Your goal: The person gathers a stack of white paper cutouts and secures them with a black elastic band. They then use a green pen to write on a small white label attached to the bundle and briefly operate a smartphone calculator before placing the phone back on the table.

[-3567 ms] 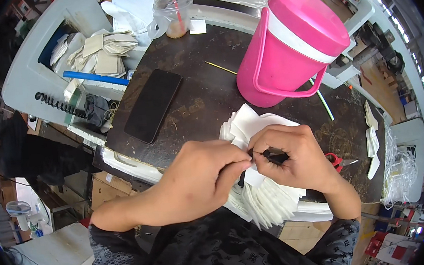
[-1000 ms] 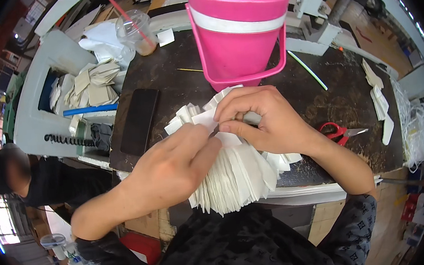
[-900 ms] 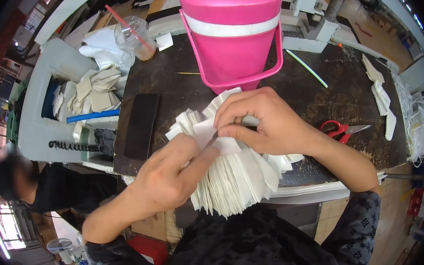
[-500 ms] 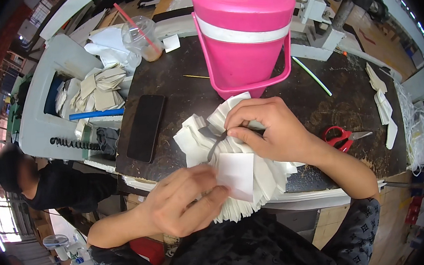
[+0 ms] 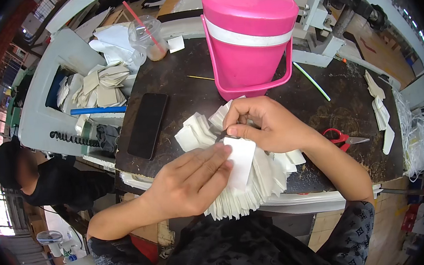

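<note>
A thick bundle of cream-white fabric-like pieces point(image 5: 243, 200) fans out at the table's near edge, below both hands. My left hand point(image 5: 191, 182) has its fingers closed on a smooth white rectangular piece point(image 5: 241, 159), which lies over the bundle. At the top edge of that piece, the thumb and forefinger of my right hand point(image 5: 262, 125) are pinched together on a dark grey strip, mostly hidden by the fingers. More folded white pieces point(image 5: 194, 133) stick out beyond my left fingertips.
A pink lidded bucket point(image 5: 251, 63) stands just beyond my hands. To the left are a black phone point(image 5: 148, 125), a plastic cup point(image 5: 148, 39) and a bin of cream pieces point(image 5: 99, 87). Red-handled scissors point(image 5: 343, 139) and a pen-like stick point(image 5: 313, 82) lie right. A person point(image 5: 49, 177) is far left.
My left hand has moved up and right, bringing the white piece against my right fingertips. The grey strip, visible as a loop before, is now nearly covered.
</note>
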Available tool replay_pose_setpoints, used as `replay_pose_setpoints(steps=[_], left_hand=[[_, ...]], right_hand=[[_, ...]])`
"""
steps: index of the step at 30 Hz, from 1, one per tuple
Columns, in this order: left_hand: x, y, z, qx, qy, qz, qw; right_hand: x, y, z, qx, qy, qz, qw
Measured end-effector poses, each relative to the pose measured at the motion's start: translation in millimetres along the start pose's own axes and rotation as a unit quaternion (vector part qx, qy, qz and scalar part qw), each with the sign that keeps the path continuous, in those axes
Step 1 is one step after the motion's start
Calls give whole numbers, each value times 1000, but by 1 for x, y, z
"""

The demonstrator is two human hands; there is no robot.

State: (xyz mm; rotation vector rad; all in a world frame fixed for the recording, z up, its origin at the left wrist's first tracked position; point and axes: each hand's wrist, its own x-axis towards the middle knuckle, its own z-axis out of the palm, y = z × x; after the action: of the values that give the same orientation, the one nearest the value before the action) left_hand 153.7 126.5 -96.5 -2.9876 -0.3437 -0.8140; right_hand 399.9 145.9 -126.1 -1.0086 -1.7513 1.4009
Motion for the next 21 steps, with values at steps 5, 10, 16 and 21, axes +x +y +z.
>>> replay_pose_setpoints(steps=[5,10,16,21], left_hand=[[5,2,-11,-13,-32,-37,999],[11,14,-11,43,-74,-60,995],[18,21,-13,78,-103,-75,989],[15,22,-17,50,-93,-88,991]], right_hand=[[1,0,1,104,-2,-15,994],[-2,1,2,129,22,-21,991],[-4,-9,5,15,27,-78,996],[-9,-1,4,47,26,-100,994]])
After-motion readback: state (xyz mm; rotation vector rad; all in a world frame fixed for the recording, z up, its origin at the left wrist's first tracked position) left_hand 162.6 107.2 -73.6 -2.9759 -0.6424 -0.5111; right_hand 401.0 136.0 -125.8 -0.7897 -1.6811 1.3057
